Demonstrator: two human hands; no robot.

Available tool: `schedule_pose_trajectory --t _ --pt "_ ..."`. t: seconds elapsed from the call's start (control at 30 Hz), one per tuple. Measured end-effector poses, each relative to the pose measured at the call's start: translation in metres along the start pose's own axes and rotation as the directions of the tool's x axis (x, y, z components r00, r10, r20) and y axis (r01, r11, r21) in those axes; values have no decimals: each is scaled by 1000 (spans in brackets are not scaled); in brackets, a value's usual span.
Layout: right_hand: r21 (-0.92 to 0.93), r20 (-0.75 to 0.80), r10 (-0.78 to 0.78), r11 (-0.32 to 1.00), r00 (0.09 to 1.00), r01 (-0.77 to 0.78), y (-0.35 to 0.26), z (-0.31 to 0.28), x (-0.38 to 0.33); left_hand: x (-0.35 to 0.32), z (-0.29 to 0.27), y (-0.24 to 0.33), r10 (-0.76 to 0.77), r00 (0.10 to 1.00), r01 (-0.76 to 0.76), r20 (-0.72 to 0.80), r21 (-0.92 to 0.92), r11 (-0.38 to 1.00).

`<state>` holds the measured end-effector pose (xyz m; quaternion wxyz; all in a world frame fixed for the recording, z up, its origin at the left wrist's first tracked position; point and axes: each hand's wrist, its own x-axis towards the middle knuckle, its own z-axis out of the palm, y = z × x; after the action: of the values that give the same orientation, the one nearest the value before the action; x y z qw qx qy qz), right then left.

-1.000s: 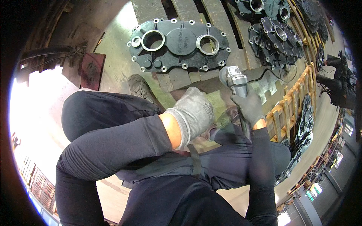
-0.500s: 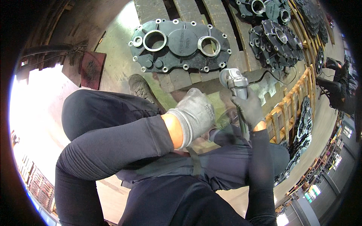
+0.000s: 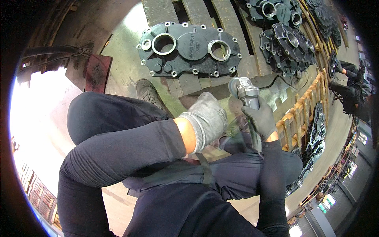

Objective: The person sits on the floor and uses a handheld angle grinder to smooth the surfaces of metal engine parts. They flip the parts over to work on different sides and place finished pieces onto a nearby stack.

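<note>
My right hand (image 3: 261, 117), in a grey glove, is wrapped round the body of a silver-grey angle grinder (image 3: 249, 95). The grinder's disc points up and left, just short of a dark cast-metal gearbox cover (image 3: 192, 46). That cover lies flat on a wooden pallet (image 3: 193, 85), with two large bright-rimmed bores and several bolt holes along its edge. My left hand (image 3: 207, 118), in a light grey knit glove, is curled closed in front of my lap, apart from the cover. Its fingertips face away, so anything inside them is hidden.
More covers (image 3: 287, 43) are stacked at the far right, and others (image 3: 316, 134) lie beyond a wooden slatted frame (image 3: 302, 110). A black cable (image 3: 276, 79) trails right from near the grinder. A dark red plate (image 3: 98, 73) lies at left. Another person (image 3: 351, 87) sits at the right edge.
The grinder and my right hand have shifted slightly nearer to me, away from the cover. My left hand has moved a touch to the right, still closed.
</note>
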<state>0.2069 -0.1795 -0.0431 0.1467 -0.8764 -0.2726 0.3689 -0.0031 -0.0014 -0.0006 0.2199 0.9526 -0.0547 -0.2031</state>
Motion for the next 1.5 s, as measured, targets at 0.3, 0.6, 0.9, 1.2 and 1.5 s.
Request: schedule_pose_trajectory --t 0.3,0.6,0.9,1.2,1.5 --pt "-141 3 -50 989 999 50 -40 24 -18 -17 -13 14 48 999 -47 24 -40 998" --pt "-27 104 2 1000 995 1 -54 39 -13 -17 4 21 -84 996 76 -33 -196 978" --pt "-70 59 -140 987 988 144 -40 49 4 -21 15 21 -139 971 98 -193 -206 974" --pt "-6 47 -135 991 990 136 -34 48 6 -14 7 19 -93 994 82 -59 -175 981" --pt "-9 89 -119 993 989 120 -36 45 -22 -12 14 21 -71 996 60 -47 -203 977"
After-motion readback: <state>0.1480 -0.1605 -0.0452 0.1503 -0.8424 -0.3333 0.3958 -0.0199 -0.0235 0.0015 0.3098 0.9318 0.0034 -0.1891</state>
